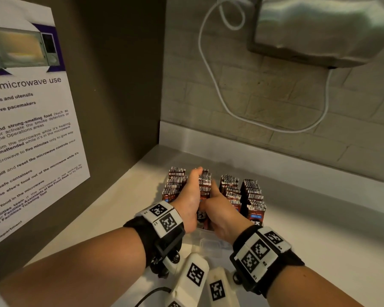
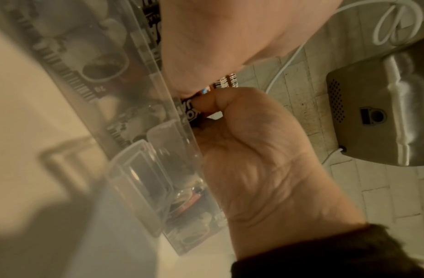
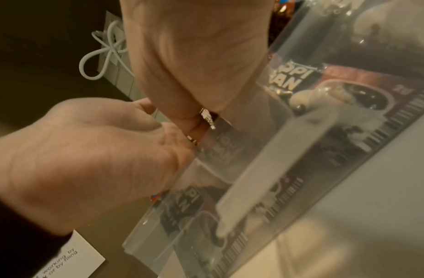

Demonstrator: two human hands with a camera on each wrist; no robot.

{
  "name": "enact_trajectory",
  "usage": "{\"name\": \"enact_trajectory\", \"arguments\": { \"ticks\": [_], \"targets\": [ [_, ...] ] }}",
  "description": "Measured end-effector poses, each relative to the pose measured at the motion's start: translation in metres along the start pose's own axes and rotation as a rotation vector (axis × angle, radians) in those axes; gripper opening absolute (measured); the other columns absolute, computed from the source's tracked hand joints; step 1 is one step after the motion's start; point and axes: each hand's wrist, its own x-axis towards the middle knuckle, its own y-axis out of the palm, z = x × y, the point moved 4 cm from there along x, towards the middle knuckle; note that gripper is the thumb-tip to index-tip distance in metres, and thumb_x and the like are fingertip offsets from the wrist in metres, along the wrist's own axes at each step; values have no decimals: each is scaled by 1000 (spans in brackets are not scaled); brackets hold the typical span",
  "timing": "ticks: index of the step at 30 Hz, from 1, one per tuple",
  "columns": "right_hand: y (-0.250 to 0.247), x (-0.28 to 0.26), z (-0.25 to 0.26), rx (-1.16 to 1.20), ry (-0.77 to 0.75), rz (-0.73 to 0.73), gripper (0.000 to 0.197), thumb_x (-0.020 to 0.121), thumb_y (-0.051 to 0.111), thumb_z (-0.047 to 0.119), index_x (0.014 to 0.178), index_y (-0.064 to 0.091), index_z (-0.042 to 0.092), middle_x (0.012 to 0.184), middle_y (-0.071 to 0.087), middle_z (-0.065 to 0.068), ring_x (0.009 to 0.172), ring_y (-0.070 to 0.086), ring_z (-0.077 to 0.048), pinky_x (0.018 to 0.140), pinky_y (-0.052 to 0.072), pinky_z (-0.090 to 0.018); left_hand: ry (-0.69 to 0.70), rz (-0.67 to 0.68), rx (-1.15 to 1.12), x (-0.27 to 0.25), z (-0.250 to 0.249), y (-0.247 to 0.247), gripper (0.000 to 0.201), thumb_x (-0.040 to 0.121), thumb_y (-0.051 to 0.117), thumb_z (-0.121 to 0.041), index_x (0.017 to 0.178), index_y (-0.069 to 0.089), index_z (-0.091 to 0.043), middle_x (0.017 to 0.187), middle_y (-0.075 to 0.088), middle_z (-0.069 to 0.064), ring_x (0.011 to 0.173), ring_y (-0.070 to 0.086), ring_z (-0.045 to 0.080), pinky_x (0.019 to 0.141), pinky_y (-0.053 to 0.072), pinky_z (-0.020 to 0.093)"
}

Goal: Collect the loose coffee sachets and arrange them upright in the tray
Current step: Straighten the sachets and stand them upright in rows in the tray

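A clear plastic tray (image 1: 208, 241) stands on the counter, holding several rows of red-brown coffee sachets (image 1: 253, 196) upright. Both hands are on the second row (image 1: 205, 182) from the left. My left hand (image 1: 190, 196) lies edge-on along that row's left side with its fingers stretched forward. In the left wrist view, the left thumb (image 2: 207, 102) bends onto the front sachet (image 2: 189, 112). My right hand (image 1: 220, 209) grips the same row from the right, its fingers hidden among the packs. In the right wrist view, the right hand (image 3: 87, 150) meets the left hand (image 3: 194, 56) at the tray's wall (image 3: 277, 150).
A brown cabinet side with a microwave notice (image 1: 27, 129) closes off the left. A steel wall unit (image 1: 319, 29) and a looping white cable (image 1: 208, 74) hang on the tiled wall behind. Pale counter (image 1: 330, 240) stretches to the right of the tray.
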Motion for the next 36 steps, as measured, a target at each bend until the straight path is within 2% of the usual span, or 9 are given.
{"name": "enact_trajectory", "arguments": {
  "ticks": [3,6,8,10,13,15,19,28,36],
  "targets": [
    [1,0,-1,-18,30,-17,89,85,38,-13,148,13,46,135,53,1,121,54,-26,82,53,-37,-11,-14,35,-4,-1,1,87,53,52,-79,121,63,-25,135,56,8,125,49,24,109,34,45],
    [2,0,-2,-29,41,-22,93,84,40,-11,149,4,46,143,47,-4,123,51,-29,76,55,-36,1,-22,78,-7,-4,2,71,80,45,-71,138,47,-30,150,38,7,136,35,25,110,28,42],
    [1,-2,-1,-23,25,-16,94,85,42,-12,149,4,46,143,46,-5,121,52,-28,84,55,-41,-3,-25,88,-8,-4,2,69,89,39,-65,148,34,-30,153,32,4,141,27,23,109,25,40],
    [0,-3,-1,-17,-5,-3,93,86,44,-12,149,7,45,140,48,-4,118,52,-23,93,51,-42,8,-16,112,-8,-4,2,70,88,40,-66,149,32,-31,146,36,0,139,28,21,108,25,39],
    [0,-5,1,-7,-25,20,88,88,45,-11,149,10,42,132,52,-3,106,52,-18,83,51,-33,6,-19,118,-7,-3,3,69,84,42,-68,144,39,-34,153,32,2,140,29,22,115,23,43],
    [0,-7,1,-1,-16,34,87,90,45,-9,150,8,41,134,51,-4,104,51,-17,78,49,-31,8,-25,112,-8,-5,3,57,86,42,-67,132,51,-34,144,40,2,133,36,22,111,28,42],
    [2,-10,2,2,26,31,88,91,44,-6,150,-1,41,141,46,-8,112,51,-24,85,48,-37,1,-11,124,-9,-6,5,72,86,42,-67,148,33,-32,157,27,4,142,27,25,116,24,47],
    [5,-8,2,1,62,17,99,81,48,-9,149,1,45,147,41,-9,125,49,-32,95,50,-52,5,-11,80,-12,-9,7,72,87,40,-67,151,25,-36,159,23,5,144,25,27,117,22,49],
    [2,-12,6,-6,79,-5,97,85,48,-6,149,-8,41,145,42,-10,121,52,-31,93,52,-49,22,-56,40,-18,-11,7,74,87,41,-67,150,31,-29,159,24,3,145,23,25,118,20,47]
  ]
}}
